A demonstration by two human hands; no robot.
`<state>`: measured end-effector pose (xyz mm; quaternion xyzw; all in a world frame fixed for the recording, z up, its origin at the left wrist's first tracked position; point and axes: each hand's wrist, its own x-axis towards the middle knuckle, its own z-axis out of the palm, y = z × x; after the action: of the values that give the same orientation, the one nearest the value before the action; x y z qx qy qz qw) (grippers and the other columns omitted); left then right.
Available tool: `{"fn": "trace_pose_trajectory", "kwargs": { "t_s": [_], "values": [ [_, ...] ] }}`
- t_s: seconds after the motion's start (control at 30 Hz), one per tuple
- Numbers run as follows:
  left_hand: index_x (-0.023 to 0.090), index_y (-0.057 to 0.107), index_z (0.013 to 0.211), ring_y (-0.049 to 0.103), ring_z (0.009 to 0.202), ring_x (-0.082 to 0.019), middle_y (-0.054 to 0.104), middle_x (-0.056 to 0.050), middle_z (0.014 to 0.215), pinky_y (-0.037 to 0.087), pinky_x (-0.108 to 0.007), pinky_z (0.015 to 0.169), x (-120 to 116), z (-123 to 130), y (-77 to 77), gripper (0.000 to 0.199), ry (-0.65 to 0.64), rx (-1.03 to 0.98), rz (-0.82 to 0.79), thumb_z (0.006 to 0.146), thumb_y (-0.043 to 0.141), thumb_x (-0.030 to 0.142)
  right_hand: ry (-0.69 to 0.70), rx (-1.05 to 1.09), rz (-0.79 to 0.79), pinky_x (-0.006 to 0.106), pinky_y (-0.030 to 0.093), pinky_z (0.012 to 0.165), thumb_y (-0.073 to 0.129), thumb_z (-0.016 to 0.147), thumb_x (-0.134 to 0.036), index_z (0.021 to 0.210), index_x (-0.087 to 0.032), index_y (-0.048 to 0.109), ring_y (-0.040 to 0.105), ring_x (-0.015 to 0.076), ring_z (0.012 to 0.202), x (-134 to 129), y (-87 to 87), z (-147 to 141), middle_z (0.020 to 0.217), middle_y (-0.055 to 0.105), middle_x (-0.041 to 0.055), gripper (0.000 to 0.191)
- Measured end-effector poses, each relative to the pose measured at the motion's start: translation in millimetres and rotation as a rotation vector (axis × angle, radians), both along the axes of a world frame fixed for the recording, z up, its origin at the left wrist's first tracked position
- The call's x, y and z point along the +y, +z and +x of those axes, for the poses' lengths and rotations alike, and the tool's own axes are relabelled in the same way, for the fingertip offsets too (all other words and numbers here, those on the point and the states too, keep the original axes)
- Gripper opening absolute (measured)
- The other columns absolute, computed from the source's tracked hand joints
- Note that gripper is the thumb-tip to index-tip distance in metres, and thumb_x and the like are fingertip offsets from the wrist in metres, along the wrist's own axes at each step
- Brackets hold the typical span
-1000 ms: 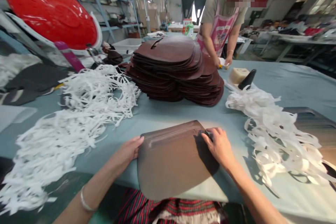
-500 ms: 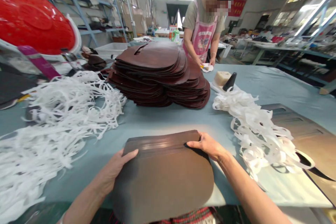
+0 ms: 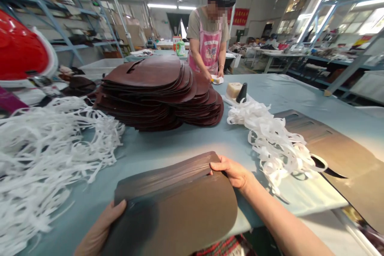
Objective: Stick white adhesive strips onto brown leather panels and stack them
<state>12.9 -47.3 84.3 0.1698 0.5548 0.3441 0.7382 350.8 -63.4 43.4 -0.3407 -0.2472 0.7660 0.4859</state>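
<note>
A brown panel (image 3: 183, 204) is held up by its two sides in the lower middle of the frame, between the two hands. Its upper edge is slanted, the right end being higher in the frame than the left, and its lower left part is cut off by the bottom of the frame.

The panel's left side is gripped by the left hand (image 3: 103, 226), at the lower left; the thumb is laid on the face near the upper left corner, while the fingers are hidden (how far they are curled cannot be told). The upper right corner is pinched by the right hand (image 3: 234, 173), its thumb pressed flat on the face and its other fingers mostly hidden by the panel. Both hands are closed only as far as the thin sheet allows.

Beyond the panel, in the upper middle, a tall stack of dark red-brown pieces (image 3: 150, 73) is set on the blue-covered table (image 3: 180, 144). The left edge is filled by a tangle of white strips (image 3: 57, 140); a smaller heap of white ribbons (image 3: 267, 132) is seen right of centre, partly over a large brown sheet (image 3: 339, 144). A beige block (image 3: 233, 89) and a black cone (image 3: 241, 93) are placed just above that heap. Near the top, a small white item (image 3: 218, 80) is being handled by a person in a pink apron (image 3: 210, 46).
</note>
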Motion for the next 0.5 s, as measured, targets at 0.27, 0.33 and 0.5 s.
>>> {"fn": "trace_pose_trajectory", "kwargs": {
  "t_s": [0.27,0.33,0.5],
  "values": [
    [0.012,0.065,0.095,0.069,0.068,-0.022,0.071,-0.008,0.081,0.058,-0.031,0.066,0,8,9.5,0.031,-0.083,-0.27,0.249,0.066,0.076,0.019,-0.007,0.057,-0.085,0.025,0.058,0.062,0.077,0.074,-0.019,0.09,-0.017,0.066,0.068,0.014,0.06,-16,-6.3,-2,0.07,0.07,0.0011,0.02],
    [0.011,0.066,0.084,0.067,0.065,-0.019,0.069,-0.007,0.077,0.056,-0.028,0.064,1,7,6.2,0.022,-0.102,-0.349,0.277,0.068,0.075,0.022,-0.014,0.04,-0.131,0.025,0.058,0.061,0.078,0.073,-0.019,0.087,-0.018,0.068,0.068,0.015,0.059,-17,-8.3,1,0.068,0.07,0.0017,0.018],
    [0.008,0.067,0.079,0.066,0.065,-0.02,0.07,-0.009,0.074,0.055,-0.029,0.065,-2,-10,-10.7,0.029,-0.181,-0.503,0.136,0.064,0.072,0.033,-0.075,0.013,-0.165,0.023,0.057,0.06,0.085,0.063,-0.018,0.084,-0.022,0.07,0.068,0.0147,0.06,-24,-6.3,-1,0.069,0.072,0.0014,0.026]
  ]
}}
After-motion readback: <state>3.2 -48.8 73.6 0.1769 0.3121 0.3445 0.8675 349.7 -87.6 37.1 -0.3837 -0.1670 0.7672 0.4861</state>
